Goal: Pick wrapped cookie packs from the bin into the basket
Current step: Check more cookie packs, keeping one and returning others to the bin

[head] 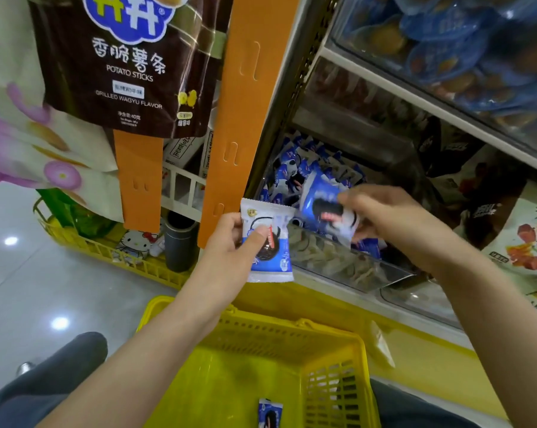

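Head view: left hand (233, 242) grips one blue-white cookie pack (276, 261) — thumb across front, fingers curled behind. Pack upright, above yellow basket (292, 325), just left of clear bin (347, 267). Right hand (384, 217) pinches second pack (322, 208) over bin's front edge — blurred. Bin also holds more packs (295, 168). Third pack (270, 412) lies on basket floor.

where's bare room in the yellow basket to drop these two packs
Most of the basket floor is bare: the wide patch between its back wall and the single cookie pack lying near the front. Crowded: the bin, heaped with packs, where the right hand holds one; the left hand holds another.
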Demonstrator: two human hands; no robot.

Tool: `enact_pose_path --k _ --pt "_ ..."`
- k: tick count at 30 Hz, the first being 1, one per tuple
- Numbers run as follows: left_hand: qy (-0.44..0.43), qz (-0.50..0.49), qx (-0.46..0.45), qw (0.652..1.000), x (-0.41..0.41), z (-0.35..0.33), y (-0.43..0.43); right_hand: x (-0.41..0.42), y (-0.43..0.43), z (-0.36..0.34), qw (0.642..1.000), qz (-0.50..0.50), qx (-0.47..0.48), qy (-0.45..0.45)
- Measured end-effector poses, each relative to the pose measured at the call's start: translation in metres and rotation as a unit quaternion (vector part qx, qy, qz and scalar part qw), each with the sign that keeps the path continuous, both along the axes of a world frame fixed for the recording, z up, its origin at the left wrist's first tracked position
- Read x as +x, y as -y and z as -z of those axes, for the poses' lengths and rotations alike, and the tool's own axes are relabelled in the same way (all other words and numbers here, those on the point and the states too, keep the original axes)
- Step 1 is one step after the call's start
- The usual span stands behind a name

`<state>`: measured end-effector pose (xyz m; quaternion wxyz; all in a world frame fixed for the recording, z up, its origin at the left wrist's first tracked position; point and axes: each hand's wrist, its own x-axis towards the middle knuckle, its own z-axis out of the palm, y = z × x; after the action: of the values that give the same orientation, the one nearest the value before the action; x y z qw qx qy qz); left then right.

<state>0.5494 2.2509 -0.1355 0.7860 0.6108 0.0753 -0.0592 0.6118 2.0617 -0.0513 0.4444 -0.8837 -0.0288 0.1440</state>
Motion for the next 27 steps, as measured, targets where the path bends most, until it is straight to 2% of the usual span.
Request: enact_pose_path --k 2,4,7,9,15,18,24,27 --pt "-0.007 -0.017 0.006 1.0 0.001 0.0 -0.001 0.024 0.0 0.004 0.995 0.09 0.025 0.028" --pt "-0.009 -0.023 0.012 1.0 0.002 -0.001 0.0 0.046 -0.007 0.012 0.99 0.129 0.025 0.057" --pt "-0.015 -0.03 0.015 0.999 0.002 -0.002 -0.001 0.074 -0.021 0.031 0.984 0.133 -0.068 0.1" --pt "-0.017 -0.031 0.013 0.999 0.002 -0.002 -0.003 0.085 -0.029 0.04 0.978 0.121 -0.114 0.123" --pt "-0.02 -0.04 0.004 0.999 0.003 -0.005 -0.008 0.09 -0.034 0.051 0.967 0.079 -0.151 0.191" --pt "-0.023 -0.037 -0.001 0.999 0.002 -0.007 -0.007 0.092 -0.029 0.045 0.95 0.036 -0.229 0.208" --pt "-0.023 -0.046 0.001 0.999 0.004 -0.008 -0.006 0.099 -0.027 0.038 0.935 -0.04 -0.325 0.134" --pt "-0.022 -0.048 -0.004 0.999 0.004 -0.008 -0.006 0.103 -0.038 0.042 0.939 -0.021 -0.314 0.14"
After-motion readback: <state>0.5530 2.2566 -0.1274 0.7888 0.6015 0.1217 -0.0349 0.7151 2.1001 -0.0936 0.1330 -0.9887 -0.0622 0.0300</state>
